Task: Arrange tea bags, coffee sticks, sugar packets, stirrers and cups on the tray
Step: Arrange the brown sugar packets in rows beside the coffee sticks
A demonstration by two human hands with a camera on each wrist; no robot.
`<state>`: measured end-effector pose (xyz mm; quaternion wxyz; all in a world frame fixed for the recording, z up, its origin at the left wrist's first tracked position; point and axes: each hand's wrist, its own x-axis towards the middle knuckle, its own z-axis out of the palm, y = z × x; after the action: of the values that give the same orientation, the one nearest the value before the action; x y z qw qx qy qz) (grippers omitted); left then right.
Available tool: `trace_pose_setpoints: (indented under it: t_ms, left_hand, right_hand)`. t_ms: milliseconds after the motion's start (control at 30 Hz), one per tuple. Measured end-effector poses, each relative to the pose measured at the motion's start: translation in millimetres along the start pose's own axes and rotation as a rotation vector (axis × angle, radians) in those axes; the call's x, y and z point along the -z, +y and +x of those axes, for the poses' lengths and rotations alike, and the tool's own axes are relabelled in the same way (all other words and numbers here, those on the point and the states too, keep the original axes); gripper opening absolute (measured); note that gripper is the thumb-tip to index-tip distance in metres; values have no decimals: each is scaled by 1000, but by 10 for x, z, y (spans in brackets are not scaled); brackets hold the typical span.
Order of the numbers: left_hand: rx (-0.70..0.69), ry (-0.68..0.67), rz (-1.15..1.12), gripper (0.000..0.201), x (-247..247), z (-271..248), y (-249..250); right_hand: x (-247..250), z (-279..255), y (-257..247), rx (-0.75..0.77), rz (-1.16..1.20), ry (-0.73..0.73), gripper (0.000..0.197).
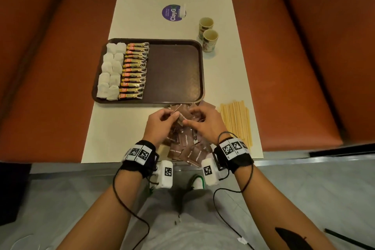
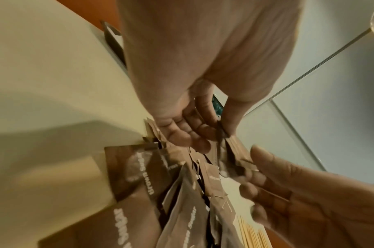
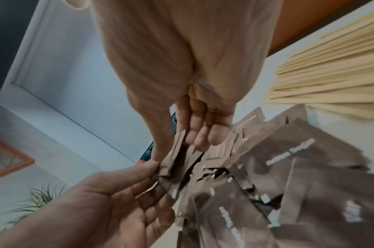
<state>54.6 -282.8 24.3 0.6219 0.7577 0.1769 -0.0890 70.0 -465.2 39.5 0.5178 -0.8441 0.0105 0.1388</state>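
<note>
Cream table [image 1: 142,6] directly under the fingers [image 1: 162,116], extending far ahead of them. Round purple sticker [image 1: 170,12] marked "ClayG", flat on the table, well ahead of the fingers. Small white object [image 1: 183,10] touching the sticker's right edge; kind not discernible. Left bench seat [image 1: 50,87], orange-brown, well left of the fingers. Right bench seat [image 1: 294,67], same colour, well right of the fingers. Grey floor [image 1: 304,178] behind and below the fingers. White shoe [image 1: 197,181] with green trim on the floor, behind the fingers. Right wrist view: green plant [image 3: 39,198] and orange-framed panel [image 3: 9,161], both left of the fingers.
</note>
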Motion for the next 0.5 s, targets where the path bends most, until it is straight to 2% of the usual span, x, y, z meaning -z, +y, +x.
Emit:
trace_pose_setpoints:
  t_ms: [100,200,367,433,500]
  left_hand:
    - [81,-27,-103,12,63,-36,-84]
    - [166,-98,-197,7,154,-100,-182]
    - [216,-192,-192,17,195,-194,-310]
    - [227,-260,-140,19,184,-234,-338]
    - [243,-340,-92,18,179,-265,-353]
  right_hand:
    - [37,-173,53,-17,-82,40,34]
    - [119,-431,141,-46,-221,14,38]
    - [25,-774,359,-141,-492,-26,76]
    - [-97,-805,418,-167,-488,-6,80]
    - [-194,-808,420,-179,-417,34,75]
